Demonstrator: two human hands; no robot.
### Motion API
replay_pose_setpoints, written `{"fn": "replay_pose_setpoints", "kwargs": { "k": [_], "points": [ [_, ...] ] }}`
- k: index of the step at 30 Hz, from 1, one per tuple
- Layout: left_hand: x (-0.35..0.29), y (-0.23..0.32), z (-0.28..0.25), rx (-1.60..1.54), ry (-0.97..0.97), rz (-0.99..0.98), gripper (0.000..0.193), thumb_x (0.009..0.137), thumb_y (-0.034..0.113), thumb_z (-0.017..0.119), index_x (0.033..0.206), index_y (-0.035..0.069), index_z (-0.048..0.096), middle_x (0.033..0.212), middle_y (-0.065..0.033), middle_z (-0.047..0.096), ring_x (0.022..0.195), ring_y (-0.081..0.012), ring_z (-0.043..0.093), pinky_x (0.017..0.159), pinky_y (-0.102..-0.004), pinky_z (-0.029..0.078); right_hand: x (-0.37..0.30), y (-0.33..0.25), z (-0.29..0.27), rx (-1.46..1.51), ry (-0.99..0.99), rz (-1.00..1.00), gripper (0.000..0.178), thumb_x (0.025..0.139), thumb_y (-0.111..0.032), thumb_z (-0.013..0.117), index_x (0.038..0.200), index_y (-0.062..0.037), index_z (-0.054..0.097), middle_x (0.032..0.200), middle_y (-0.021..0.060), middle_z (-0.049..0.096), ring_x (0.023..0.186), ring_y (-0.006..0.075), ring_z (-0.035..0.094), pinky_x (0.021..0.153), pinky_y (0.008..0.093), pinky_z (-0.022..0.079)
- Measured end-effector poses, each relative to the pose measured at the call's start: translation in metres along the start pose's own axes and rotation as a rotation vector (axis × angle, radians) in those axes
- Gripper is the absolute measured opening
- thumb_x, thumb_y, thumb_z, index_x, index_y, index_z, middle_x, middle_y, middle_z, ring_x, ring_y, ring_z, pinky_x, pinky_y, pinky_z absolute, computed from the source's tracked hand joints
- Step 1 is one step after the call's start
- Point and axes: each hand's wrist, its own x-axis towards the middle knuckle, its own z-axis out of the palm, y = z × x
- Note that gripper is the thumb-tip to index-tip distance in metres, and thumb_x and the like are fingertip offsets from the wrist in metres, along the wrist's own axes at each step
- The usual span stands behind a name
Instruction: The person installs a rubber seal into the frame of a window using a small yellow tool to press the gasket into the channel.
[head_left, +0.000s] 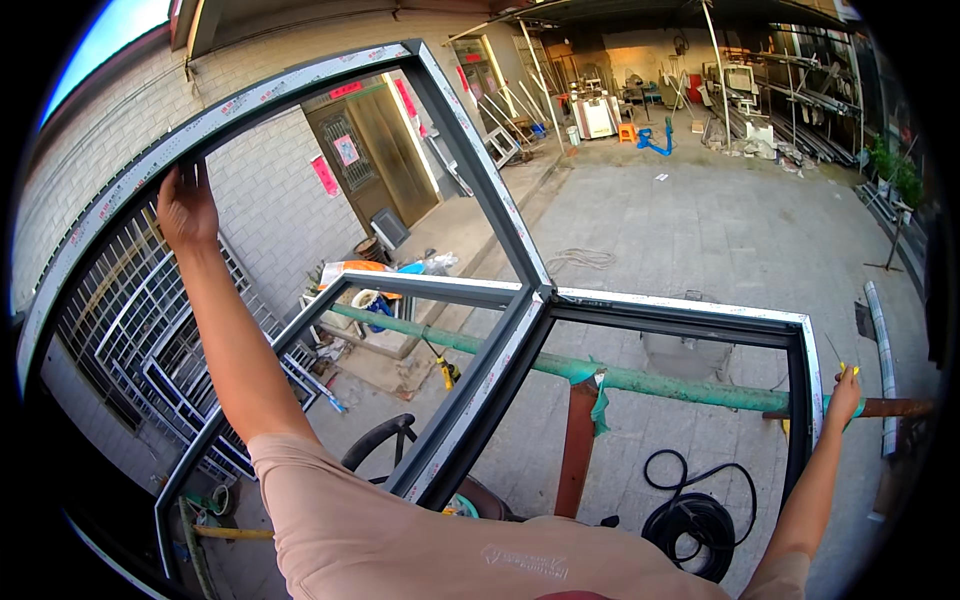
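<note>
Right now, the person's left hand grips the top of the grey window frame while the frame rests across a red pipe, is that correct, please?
Not quite: the pipe is green, not red, as the head view shows. The left hand does grip the top of the grey window frame, and the frame does rest across that pipe.

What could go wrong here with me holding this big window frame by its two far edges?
The frame is wide and your left hand and right hand grip opposite edges, so it might twist or slip. It rests across the green pipe and could slide along it. The black cable coil on the ground below could trip you.
</note>
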Motion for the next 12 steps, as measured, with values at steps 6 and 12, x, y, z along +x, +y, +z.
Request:
{"fn": "replay_pose_setpoints", "kwargs": {
  "k": [6,12],
  "points": [
    [0.026,-0.025,0.023,-0.243,-0.297,0.048,0.049,0.106,-0.01,0.07,0.155,-0.007,0.07,0.159,-0.0238,0.074,0.154,-0.0378,0.066,0.143,-0.0555,0.046,-0.001,-0.004,-0.003,-0.031,0.052,-0.042,0.069,0.121,-0.057,0.058,0.095,0.0026,0.08,0.072,0.0078,0.062,0.068,0.0213,0.059,0.068,0.0432,0.045],
    [-0.01,-0.032,0.108,-0.087,-0.061,0.173,0.062,0.108,-0.002,0.067,0.169,-0.012,0.057,0.174,-0.0302,0.063,0.166,-0.0409,0.056,0.149,-0.0541,0.035,0.01,-0.001,-0.003,-0.109,0.055,0.002,0.074,0.119,-0.064,0.058,0.096,-0.0001,0.087,0.073,0.0152,0.074,0.068,0.0283,0.069,0.071,0.0474,0.052]
  ]
}}
